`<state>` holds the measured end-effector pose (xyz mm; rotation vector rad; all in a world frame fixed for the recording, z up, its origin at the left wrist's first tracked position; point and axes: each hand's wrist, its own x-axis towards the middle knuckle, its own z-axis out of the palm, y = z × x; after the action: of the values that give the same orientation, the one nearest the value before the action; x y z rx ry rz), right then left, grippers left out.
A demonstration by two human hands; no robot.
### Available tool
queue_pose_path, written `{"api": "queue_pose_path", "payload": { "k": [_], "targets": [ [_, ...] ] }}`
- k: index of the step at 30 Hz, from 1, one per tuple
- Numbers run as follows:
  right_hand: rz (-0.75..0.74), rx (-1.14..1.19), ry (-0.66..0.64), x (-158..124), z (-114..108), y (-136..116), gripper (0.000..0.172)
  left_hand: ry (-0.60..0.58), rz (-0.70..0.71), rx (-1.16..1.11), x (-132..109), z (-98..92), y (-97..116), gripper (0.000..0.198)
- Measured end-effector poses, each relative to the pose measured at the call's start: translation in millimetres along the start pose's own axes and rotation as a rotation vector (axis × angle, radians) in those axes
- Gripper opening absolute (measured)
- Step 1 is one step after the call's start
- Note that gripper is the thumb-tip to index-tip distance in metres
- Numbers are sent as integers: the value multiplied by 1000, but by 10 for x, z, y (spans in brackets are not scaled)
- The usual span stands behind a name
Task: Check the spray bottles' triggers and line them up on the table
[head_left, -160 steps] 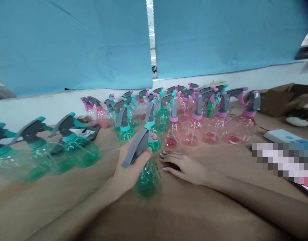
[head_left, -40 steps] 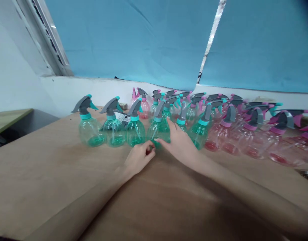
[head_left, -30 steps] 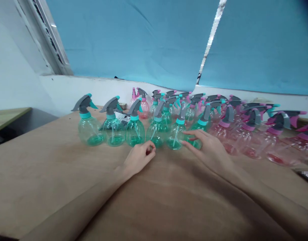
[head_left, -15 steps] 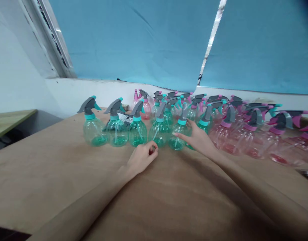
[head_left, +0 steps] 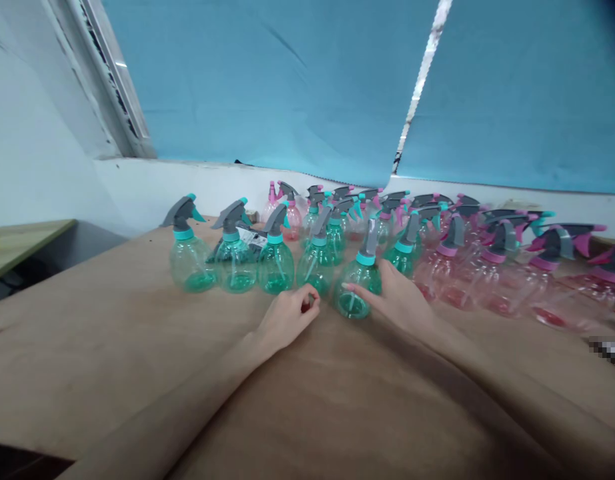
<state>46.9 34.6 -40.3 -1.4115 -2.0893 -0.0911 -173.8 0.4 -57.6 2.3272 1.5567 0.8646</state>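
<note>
My right hand [head_left: 405, 297] is wrapped round the body of a green spray bottle [head_left: 356, 279], its thumb on the near side and its fingers behind. That bottle is upright, slightly in front of the row, with a turquoise collar and a grey trigger head. Just left of it, my left hand [head_left: 290, 315] is curled above the table with fingertips closed together; nothing shows in it. Behind that hand stands another green spray bottle [head_left: 315, 265]. Further left in the same row are more green bottles, including one at the end [head_left: 190, 263].
Several pink spray bottles [head_left: 457, 283] stand crowded on the right of the wooden table [head_left: 137, 373], with mixed rows behind. A dark packet [head_left: 252, 241] lies behind the green row. A blue curtain [head_left: 287, 87] hangs at the back, and another tabletop [head_left: 27, 243] is at far left.
My right hand has closed round the green spray bottle and drawn it toward me, out of the row. My left hand has stayed almost in place, still curled.
</note>
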Motion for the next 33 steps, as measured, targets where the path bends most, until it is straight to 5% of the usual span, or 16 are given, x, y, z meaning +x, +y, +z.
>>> {"api": "queue_pose_path", "payload": {
  "k": [7,12,20,27,33],
  "targets": [
    [18,145,-70,-262,-260,36,71,26,23,-33,-20,30,127,14],
    [-6,533,-271,-308,-116,117,83,60,38,-56,-37,13,249,19],
    [-25,755,-277,-396,-31,-123,73,193,75,-159,23,-8,419,29],
    [-75,742,-315,-612,-177,-137,75,116,108,-257,47,-83,901,50],
    [-169,828,-285,-706,-267,-85,82,123,7,-367,128,46,1199,42]
  ]
}}
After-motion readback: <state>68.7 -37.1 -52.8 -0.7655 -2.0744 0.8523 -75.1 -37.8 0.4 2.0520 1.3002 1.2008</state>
